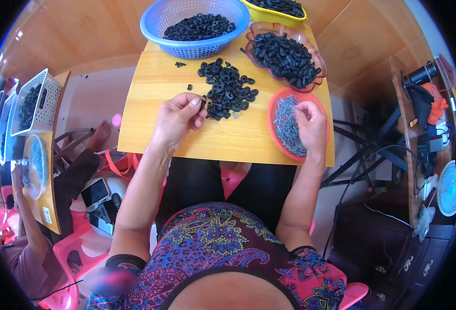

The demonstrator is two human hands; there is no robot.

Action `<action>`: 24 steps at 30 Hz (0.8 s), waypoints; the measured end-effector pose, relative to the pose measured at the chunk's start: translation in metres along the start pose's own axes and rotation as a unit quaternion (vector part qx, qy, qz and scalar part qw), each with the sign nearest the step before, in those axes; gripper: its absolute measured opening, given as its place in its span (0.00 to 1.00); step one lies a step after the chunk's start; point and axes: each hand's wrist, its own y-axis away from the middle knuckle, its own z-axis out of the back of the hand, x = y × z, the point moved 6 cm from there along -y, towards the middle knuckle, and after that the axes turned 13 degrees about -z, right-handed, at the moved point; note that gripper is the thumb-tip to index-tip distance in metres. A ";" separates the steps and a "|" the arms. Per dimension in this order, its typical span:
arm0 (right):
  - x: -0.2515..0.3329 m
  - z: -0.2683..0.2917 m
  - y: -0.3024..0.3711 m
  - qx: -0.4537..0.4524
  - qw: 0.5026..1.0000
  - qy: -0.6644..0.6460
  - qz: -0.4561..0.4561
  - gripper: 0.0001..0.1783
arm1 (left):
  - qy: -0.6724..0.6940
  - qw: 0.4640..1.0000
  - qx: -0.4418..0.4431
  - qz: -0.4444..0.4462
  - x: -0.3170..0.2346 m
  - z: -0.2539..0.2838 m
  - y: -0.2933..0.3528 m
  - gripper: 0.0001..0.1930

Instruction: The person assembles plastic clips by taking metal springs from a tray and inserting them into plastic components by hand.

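A: What do you have in front of you?

B: A small black part (203,104), matte and dark, is held up over the wooden desk (148,106), just beside a loose pile of black rings (228,93), many with open centers. Within your reach on the right, slim silvery pieces (287,126) fill an orange dish (273,137) at the desk's near right corner.

A: And your hands?

B: Your left grip (178,120) is pinched on the black part, thumb against forefinger, the other fingers curled. Your right grip (311,125) hovers at the silvery pieces, fingertips drawn close; whether they meet, or pinch a piece, you cannot tell from here.

A: What surrounds them?

B: Beyond the pile, a blue basket (153,39) holds more black parts; to its right, a scalloped amber bowl (318,77) carries ribbed-looking black ones. At your far left, a co-worker's arm (29,219) reaches toward a clear tray (43,175).

A: What stays hard to see?

B: Your thumb and finger hide much of the black part. The top edge cuts off a yellow basket (277,19), and an oval shape (110,281) at lower left is blurred.
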 end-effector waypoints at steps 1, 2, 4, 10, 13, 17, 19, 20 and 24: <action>-0.004 0.000 -0.001 0.014 0.999 -0.025 -0.032 0.03 | 0.046 0.999 0.006 0.021 0.005 0.000 0.001 0.05; -0.008 0.000 -0.001 0.014 0.999 -0.022 -0.032 0.03 | 0.049 0.999 0.006 0.022 0.008 0.000 0.001 0.05; -0.014 0.001 -0.002 -0.016 1.000 0.014 -0.023 0.03 | 0.054 0.998 0.009 0.016 0.012 0.000 0.000 0.05; -0.005 -0.018 0.000 0.054 0.998 -0.040 0.004 0.06 | 0.059 0.998 0.012 0.018 0.015 0.014 0.000 0.05; -0.006 -0.019 -0.002 0.065 0.997 -0.038 0.002 0.07 | 0.104 0.994 0.003 0.029 0.013 0.014 0.000 0.06; 0.000 -0.016 -0.001 0.006 0.996 -0.072 -0.052 0.06 | 0.149 0.988 0.008 0.038 0.008 0.014 0.003 0.07; 0.014 -0.021 0.007 0.010 0.989 -0.136 -0.064 0.07 | 0.174 0.983 0.008 0.050 0.009 0.008 0.005 0.07; 0.022 -0.028 0.013 0.033 0.987 -0.147 -0.058 0.07 | 0.187 0.981 0.028 0.046 0.012 0.006 0.004 0.06; 0.064 -0.078 0.043 0.127 0.977 -0.171 0.020 0.06 | 0.193 0.979 0.060 0.036 0.010 -0.002 0.008 0.06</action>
